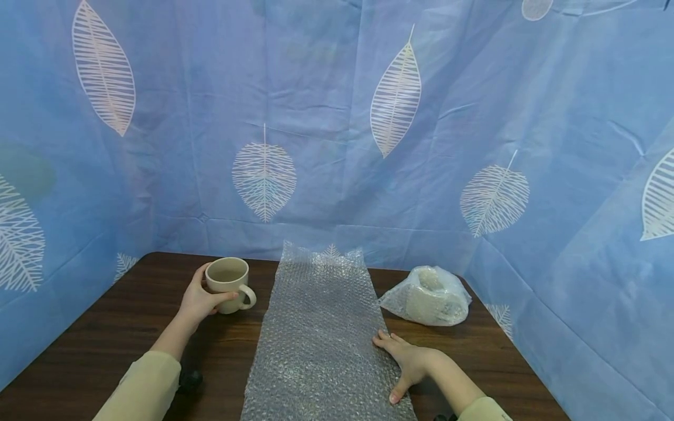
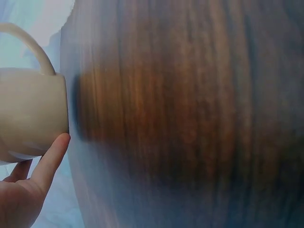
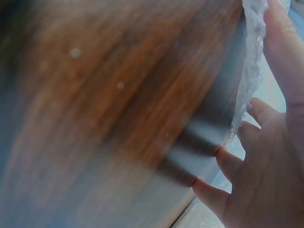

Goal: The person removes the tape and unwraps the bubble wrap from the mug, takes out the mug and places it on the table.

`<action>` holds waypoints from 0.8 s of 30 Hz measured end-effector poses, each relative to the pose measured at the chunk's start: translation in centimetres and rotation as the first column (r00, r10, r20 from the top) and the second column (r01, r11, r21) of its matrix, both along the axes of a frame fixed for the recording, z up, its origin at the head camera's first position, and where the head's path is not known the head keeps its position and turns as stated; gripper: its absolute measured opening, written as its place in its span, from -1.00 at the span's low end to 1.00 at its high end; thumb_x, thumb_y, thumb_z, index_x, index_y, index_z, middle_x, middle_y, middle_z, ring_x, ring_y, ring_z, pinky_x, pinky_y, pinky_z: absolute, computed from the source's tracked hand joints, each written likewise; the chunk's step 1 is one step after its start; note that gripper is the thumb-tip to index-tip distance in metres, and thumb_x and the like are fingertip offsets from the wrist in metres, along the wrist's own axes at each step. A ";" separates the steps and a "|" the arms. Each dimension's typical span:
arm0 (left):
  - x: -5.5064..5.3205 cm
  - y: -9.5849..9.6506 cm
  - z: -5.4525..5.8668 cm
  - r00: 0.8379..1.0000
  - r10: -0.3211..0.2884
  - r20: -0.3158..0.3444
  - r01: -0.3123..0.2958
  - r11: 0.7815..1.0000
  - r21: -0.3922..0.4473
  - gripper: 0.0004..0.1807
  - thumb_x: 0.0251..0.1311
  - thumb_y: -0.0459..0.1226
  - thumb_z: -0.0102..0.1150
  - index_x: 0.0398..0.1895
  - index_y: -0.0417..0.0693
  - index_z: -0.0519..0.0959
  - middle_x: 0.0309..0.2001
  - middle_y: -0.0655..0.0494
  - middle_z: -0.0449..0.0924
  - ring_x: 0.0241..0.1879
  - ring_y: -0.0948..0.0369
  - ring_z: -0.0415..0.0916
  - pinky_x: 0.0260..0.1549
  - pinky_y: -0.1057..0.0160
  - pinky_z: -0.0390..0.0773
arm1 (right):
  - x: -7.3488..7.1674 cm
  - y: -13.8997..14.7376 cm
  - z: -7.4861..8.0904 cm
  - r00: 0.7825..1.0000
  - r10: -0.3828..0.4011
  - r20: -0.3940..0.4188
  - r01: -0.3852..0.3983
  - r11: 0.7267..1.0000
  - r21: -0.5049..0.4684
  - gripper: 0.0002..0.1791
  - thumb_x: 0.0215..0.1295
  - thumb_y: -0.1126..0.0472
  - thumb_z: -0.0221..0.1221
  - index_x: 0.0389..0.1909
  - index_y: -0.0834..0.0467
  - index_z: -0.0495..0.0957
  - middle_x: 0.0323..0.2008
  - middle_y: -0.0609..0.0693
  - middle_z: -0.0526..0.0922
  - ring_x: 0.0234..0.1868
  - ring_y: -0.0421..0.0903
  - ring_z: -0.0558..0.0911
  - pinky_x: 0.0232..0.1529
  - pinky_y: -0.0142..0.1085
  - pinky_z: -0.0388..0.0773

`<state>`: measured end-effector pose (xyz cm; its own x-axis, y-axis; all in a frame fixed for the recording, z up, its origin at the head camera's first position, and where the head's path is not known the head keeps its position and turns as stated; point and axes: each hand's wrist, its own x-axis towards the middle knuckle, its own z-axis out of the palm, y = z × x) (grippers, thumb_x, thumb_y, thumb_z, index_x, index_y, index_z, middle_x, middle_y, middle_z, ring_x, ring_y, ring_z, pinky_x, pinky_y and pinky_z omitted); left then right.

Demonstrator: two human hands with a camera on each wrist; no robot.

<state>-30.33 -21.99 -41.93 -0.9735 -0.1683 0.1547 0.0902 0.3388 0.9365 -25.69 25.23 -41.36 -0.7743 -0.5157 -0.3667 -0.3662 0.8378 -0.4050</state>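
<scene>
One mug (image 1: 229, 285) on the left of the worktop (image 1: 226, 351), probably stiff, smooth and breakable, best held by body or handle (image 1: 253, 297), shows plain cream in the curled grip of my left hand (image 1: 202, 298), my right hand (image 1: 409, 358) spread at the edge of clear, seemingly light, limp bubble wrap (image 1: 321, 333) along the middle.

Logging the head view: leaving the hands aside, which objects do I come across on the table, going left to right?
Beige mug → bubble wrap sheet → bubble-wrapped bundle.
</scene>
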 end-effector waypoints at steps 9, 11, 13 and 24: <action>-0.1 -0.1 -0.4 1.000 0.026 0.003 -0.026 1.000 0.001 0.17 -0.07 -0.18 0.52 0.52 0.03 -0.09 0.28 -0.28 0.17 0.16 -0.23 0.24 -0.41 0.03 0.59 | -1.1 0.9 -1.2 1.000 0.029 -0.001 -0.029 1.000 -0.008 0.34 -0.34 -0.29 0.45 0.52 -0.08 -0.06 0.51 0.04 -0.20 0.46 0.22 -0.19 0.12 0.43 0.06; -0.1 -0.2 -0.5 1.000 0.025 0.006 -0.025 1.000 0.007 0.17 -0.07 -0.18 0.52 0.52 0.03 -0.10 0.28 -0.28 0.17 0.16 -0.23 0.25 -0.40 0.02 0.59 | -1.2 1.0 -1.4 0.999 0.032 -0.004 -0.033 0.999 -0.005 0.35 -0.35 -0.31 0.44 0.52 -0.11 -0.06 0.52 0.03 -0.21 0.46 0.23 -0.19 0.11 0.43 0.06; -0.1 -0.3 -0.6 1.000 0.021 0.008 -0.021 1.000 0.012 0.18 -0.07 -0.17 0.51 0.52 0.03 -0.11 0.29 -0.28 0.16 0.16 -0.23 0.25 -0.39 0.02 0.59 | -1.0 0.9 -1.1 1.000 0.029 0.004 -0.029 1.000 -0.008 0.34 -0.32 -0.27 0.46 0.52 -0.06 -0.06 0.51 0.06 -0.21 0.46 0.24 -0.19 0.11 0.43 0.07; -0.3 -0.6 -0.9 1.000 -0.002 0.004 0.002 1.000 -0.008 0.19 -0.03 -0.17 0.49 0.52 -0.04 -0.18 0.32 -0.33 0.09 0.16 -0.25 0.22 -0.42 0.08 0.55 | -2.0 1.6 -2.1 0.999 0.043 0.032 -0.042 0.999 -0.029 0.32 -0.28 -0.31 0.44 0.52 -0.12 -0.08 0.52 0.03 -0.24 0.46 0.24 -0.21 0.11 0.44 0.05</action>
<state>-30.60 -22.57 -42.78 -0.9745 -0.1650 0.1523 0.0873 0.3464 0.9340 -27.68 26.79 -43.45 -0.7393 -0.5585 -0.3762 -0.3877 0.8098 -0.4404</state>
